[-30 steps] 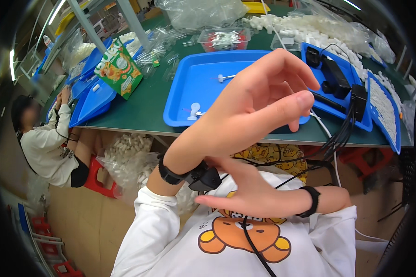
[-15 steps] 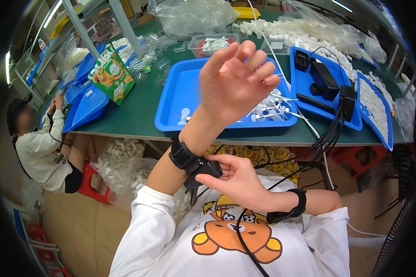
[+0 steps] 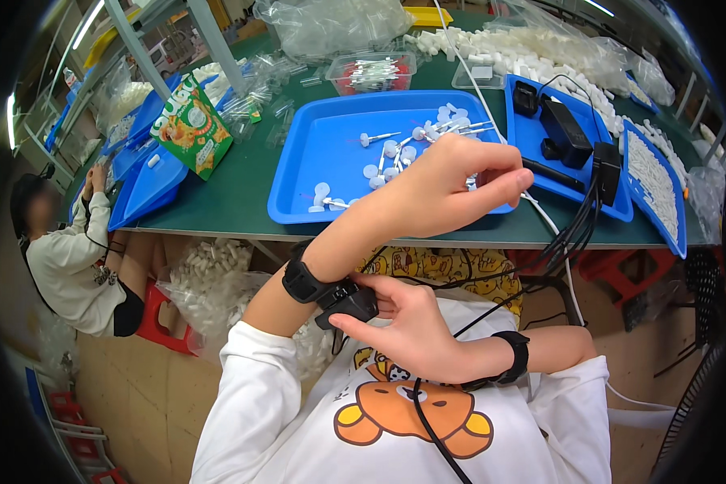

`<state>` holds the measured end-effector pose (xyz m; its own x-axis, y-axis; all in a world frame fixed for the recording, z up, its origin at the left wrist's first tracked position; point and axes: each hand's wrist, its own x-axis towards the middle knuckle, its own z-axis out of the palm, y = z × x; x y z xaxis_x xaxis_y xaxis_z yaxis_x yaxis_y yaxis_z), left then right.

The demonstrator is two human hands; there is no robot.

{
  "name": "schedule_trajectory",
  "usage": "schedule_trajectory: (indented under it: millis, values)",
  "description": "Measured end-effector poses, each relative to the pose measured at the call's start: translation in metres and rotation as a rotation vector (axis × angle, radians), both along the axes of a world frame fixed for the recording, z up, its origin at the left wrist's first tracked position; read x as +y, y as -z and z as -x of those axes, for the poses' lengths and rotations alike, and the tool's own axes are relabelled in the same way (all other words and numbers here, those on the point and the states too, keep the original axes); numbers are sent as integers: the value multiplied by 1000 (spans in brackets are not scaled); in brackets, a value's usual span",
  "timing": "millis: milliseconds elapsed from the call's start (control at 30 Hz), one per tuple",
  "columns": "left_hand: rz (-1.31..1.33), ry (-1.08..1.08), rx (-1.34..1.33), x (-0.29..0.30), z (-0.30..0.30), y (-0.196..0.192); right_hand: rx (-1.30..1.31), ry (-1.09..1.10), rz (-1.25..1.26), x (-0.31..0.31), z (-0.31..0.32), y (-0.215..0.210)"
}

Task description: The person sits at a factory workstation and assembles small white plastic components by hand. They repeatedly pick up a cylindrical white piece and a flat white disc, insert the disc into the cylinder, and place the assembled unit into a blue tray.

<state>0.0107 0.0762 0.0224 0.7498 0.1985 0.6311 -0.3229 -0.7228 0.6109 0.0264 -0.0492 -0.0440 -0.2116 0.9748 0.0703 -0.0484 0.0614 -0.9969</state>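
My left hand (image 3: 452, 187) is raised over the front edge of the green table, its fingers curled together and holding nothing. A black strap with a small black device (image 3: 345, 300) sits on that wrist. My right hand (image 3: 403, 327) is below it, in front of my white shirt, with thumb and fingers pinching the device. A black band is on my right wrist too. Behind my left hand lies a blue tray (image 3: 315, 153) with small white discs and pins (image 3: 395, 149) scattered in it.
A second blue tray (image 3: 577, 181) at the right holds black adapters and cables. A clear tub (image 3: 371, 73), plastic bags, a colourful snack bag (image 3: 189, 129) and white parts lie further back. Another person (image 3: 64, 250) in white sits at the left. Red stools stand below.
My left hand has dropped lower and its spread fingers have curled in. My right hand has closed onto the device at my left wrist.
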Motion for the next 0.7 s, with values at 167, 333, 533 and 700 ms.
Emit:
schedule_trajectory:
  millis: [167, 333, 533, 700]
  values:
    - [100, -45, -56, -6, 13, -11, -92, -23, -58, 3, -3, 5]
    - [-67, -124, -100, -13, 38, -22, -397, -161, -233, 10, -33, -16]
    - [144, -381, 31, -6, 88, -27, -486, -68, -249, 30, -84, -73]
    - [109, -537, 45, 26, 97, -18, -921, -53, -292, 88, -110, -101]
